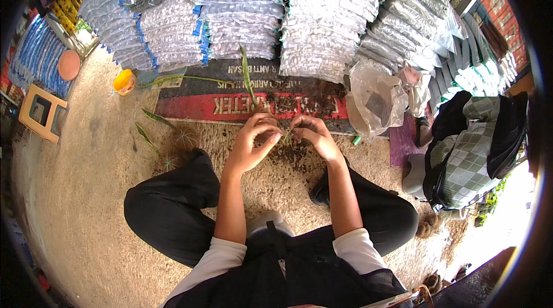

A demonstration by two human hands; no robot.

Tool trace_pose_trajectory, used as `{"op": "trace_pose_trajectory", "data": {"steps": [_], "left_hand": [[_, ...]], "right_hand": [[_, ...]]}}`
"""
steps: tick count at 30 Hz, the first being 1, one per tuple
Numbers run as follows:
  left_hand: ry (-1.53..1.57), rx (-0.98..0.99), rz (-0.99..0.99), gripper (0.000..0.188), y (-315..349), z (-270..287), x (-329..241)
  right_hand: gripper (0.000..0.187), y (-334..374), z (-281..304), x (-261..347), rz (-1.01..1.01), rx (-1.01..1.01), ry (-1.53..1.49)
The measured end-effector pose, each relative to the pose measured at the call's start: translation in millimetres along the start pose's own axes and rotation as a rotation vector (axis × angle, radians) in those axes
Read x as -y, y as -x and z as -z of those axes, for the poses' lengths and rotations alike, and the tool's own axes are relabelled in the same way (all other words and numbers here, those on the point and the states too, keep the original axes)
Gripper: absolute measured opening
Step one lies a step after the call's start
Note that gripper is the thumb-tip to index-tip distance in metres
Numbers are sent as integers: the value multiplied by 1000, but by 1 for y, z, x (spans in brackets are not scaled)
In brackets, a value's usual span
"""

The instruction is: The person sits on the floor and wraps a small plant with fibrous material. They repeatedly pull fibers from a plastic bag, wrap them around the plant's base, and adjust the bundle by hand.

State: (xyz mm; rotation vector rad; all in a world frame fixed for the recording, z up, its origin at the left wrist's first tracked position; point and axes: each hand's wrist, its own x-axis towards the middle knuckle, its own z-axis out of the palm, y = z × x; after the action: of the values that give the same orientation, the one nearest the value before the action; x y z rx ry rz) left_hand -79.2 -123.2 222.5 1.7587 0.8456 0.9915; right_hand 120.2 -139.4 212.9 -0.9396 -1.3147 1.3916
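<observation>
My left hand (pixel 253 142) and my right hand (pixel 315 138) meet in front of me over scattered dark soil. Fingertips of both are pinched on a small thin-leaved green plant (pixel 290 135), partly hidden by the fingers. Just beyond my left hand a long green leaf with pale edges (pixel 247 74) stands upright; its base is hard to make out. Beneath lies a black and red printed sheet (pixel 196 105) with soil (pixel 311 100) strewn on it. To the left, small spiky plants (pixel 184 138) and striped leaves (pixel 148 138) rest on the floor.
Stacked clear plastic bags (pixel 242 14) line the far side. An open clear plastic bag (pixel 377 100) sits at right, near a seated person in checked clothing (pixel 469 141). Leftward are a yellow tub (pixel 124 82) and a tan stool (pixel 42 113). A small green cylinder (pixel 356 140) lies nearby.
</observation>
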Motion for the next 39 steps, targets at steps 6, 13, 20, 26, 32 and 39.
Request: {"op": "trace_pose_trajectory", "data": {"steps": [6,13,20,26,32,39], "left_hand": [[-41,63,-57,12,-1,-3,9],[21,71,-45,13,-1,-8,10],[48,68,-47,11,-2,-11,8],[31,24,-45,11,-3,-11,7],[-65,-221,-49,14,-5,-9,21],[-56,-203,20,13,-5,-8,20]], "right_hand": [[9,0,3,-2,-9,7,-59],[8,0,2,-1,-29,-15,-79],[8,1,3,-2,-47,-11,-47],[11,-2,4,0,-16,-84,51],[23,-8,2,-7,197,-413,417],[19,-1,-23,17,146,-183,598]]}}
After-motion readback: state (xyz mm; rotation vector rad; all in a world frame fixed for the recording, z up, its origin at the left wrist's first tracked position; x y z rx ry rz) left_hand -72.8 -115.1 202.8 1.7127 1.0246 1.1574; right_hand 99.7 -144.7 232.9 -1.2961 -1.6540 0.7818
